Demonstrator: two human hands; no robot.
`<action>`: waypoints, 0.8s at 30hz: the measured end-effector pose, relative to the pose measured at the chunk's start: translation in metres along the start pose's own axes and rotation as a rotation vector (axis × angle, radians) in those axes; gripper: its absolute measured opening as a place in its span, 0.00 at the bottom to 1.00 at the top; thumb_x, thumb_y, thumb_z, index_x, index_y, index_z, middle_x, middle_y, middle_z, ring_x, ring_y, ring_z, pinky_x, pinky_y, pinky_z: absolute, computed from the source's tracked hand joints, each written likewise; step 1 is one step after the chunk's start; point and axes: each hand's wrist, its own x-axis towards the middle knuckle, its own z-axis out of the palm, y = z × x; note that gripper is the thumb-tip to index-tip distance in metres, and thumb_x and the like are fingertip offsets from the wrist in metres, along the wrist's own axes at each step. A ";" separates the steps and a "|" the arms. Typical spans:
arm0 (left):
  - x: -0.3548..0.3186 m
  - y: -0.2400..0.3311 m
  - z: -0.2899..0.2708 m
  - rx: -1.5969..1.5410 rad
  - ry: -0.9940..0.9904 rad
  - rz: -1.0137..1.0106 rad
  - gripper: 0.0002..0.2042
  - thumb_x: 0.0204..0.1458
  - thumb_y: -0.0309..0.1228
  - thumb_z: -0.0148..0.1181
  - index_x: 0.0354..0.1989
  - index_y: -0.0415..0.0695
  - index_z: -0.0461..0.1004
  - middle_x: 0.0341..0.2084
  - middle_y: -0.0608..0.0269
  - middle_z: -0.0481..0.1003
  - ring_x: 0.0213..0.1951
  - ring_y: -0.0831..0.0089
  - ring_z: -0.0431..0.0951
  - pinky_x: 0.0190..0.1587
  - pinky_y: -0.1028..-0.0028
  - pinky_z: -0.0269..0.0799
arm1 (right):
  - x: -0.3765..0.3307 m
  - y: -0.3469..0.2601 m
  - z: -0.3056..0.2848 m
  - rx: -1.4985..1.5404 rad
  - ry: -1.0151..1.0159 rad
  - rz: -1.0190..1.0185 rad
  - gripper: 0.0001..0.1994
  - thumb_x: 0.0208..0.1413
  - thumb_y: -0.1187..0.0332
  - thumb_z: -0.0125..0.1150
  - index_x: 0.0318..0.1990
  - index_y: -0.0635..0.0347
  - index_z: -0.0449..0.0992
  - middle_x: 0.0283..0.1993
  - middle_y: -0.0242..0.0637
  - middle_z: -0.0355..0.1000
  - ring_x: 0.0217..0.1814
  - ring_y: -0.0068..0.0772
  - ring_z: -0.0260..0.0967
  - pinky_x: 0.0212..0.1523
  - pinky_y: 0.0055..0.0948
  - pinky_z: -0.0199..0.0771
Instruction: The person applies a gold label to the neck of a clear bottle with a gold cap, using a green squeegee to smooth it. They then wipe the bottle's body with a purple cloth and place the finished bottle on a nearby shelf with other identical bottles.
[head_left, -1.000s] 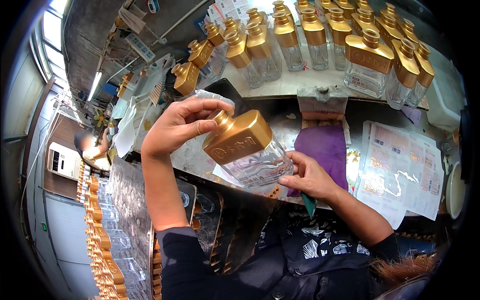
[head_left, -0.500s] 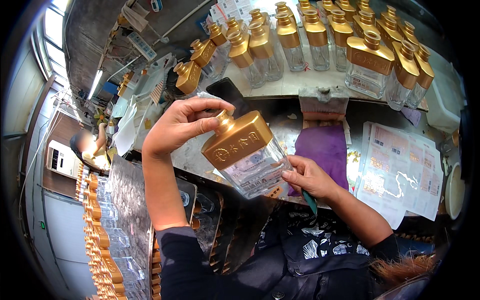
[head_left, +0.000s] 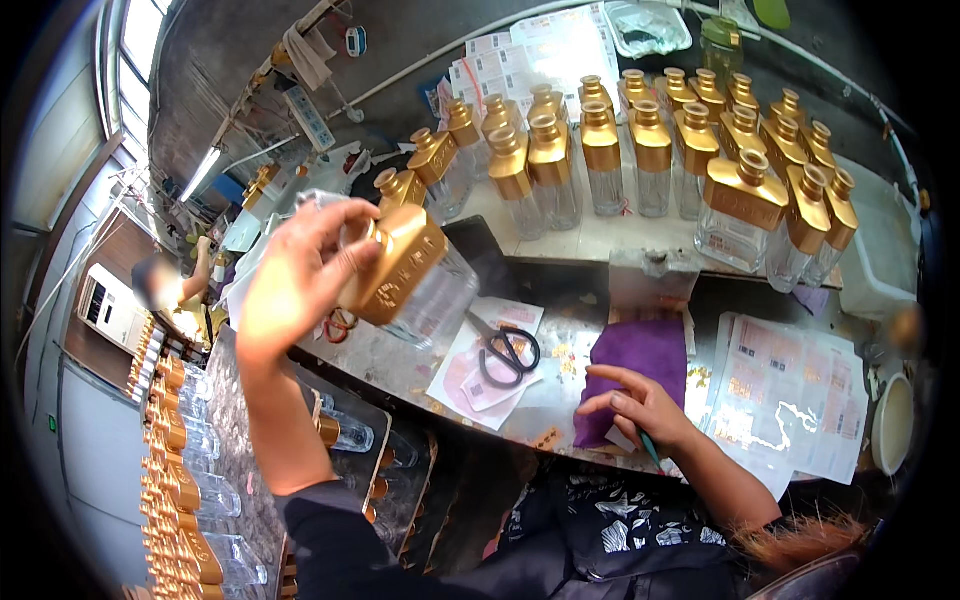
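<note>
The left hand [head_left: 300, 265] grasps a gold-capped glass bottle [head_left: 410, 275] aloft; the right hand [head_left: 635, 405], fingers loosely spread, rests on the purple cloth [head_left: 645, 360] near the counter's [head_left: 400, 365] front edge, beside scissors [head_left: 505, 352].

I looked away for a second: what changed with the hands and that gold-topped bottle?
The right hand let go of the bottle and dropped onto the purple cloth. The left hand kept its grip and carried the bottle up and leftward, uncovering the scissors. The rows of bottles behind stayed put.
</note>
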 end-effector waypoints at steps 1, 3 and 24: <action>0.012 -0.006 -0.006 0.063 0.026 0.056 0.15 0.50 0.27 0.62 0.47 0.39 0.74 0.35 0.64 0.71 0.27 0.84 0.70 0.32 0.81 0.68 | -0.001 0.002 -0.002 0.006 0.012 -0.012 0.28 0.60 0.62 0.55 0.64 0.63 0.57 0.44 0.38 0.76 0.19 0.11 0.53 0.20 0.12 0.55; 0.040 -0.012 -0.022 0.102 0.049 0.059 0.14 0.51 0.27 0.60 0.46 0.38 0.74 0.37 0.60 0.73 0.34 0.78 0.75 0.38 0.77 0.70 | -0.004 0.002 -0.004 0.029 0.039 0.000 0.28 0.59 0.61 0.56 0.64 0.63 0.58 0.44 0.40 0.76 0.18 0.10 0.53 0.19 0.12 0.54; 0.241 -0.099 0.119 0.163 -0.079 -0.020 0.16 0.43 0.38 0.66 0.36 0.38 0.79 0.27 0.53 0.79 0.30 0.68 0.80 0.35 0.70 0.74 | -0.016 -0.012 -0.002 0.019 0.092 -0.044 0.31 0.56 0.60 0.55 0.64 0.64 0.57 0.43 0.48 0.76 0.14 0.13 0.57 0.17 0.13 0.59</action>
